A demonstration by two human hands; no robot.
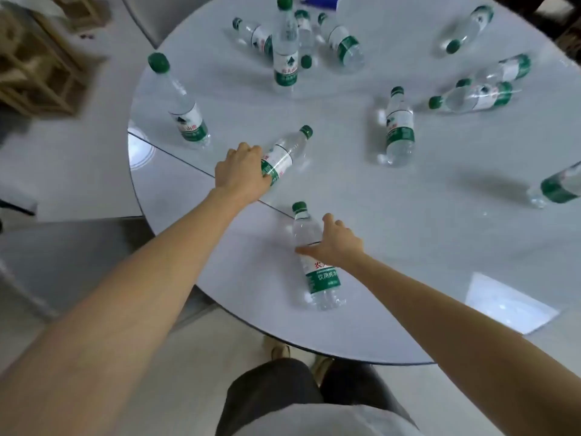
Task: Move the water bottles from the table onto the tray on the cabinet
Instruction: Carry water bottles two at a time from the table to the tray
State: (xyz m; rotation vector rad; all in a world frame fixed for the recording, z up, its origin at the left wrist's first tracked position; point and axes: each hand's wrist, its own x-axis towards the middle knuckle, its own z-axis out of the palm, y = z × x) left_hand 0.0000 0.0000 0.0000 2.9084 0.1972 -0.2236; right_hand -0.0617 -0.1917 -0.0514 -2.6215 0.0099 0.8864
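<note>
A big round white surface (393, 247) holds many clear water bottles with green caps and green labels. One tall bottle (285, 48) stands up near the far side, and another standing bottle (180, 103) is at the left. The rest lie on their sides. A near bottle (316, 262) lies close to the front edge. A middle bottle (287, 152) lies tilted just past it. More lie at the far side and along the right edge. A blue box (320, 1) sits at the far edge.

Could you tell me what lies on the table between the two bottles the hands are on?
Nothing; the head view shows only bare table between the left-hand bottle and right-hand bottle.
</note>
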